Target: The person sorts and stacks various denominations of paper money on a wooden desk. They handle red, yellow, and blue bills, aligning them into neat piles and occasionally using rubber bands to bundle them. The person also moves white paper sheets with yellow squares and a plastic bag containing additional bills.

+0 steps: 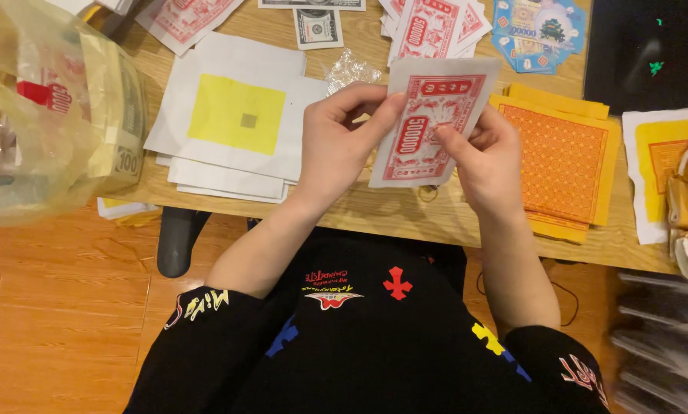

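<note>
- our left hand [336, 142] and right hand [491, 157] both pinch one red and white paper note [434, 119], held flat above the table [405, 218].
- we see it not folded yet.
- more red notes [436, 27] wait behind.

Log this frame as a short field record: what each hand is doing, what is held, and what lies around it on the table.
left hand: grips left edge of red-and-white paper note
right hand: holds the note's right edge
note: lifted above wooden table, tilted
left of hands: white sheets with yellow square
right of hands: orange patterned paper stack
far left: translucent yellow plastic bag
</note>
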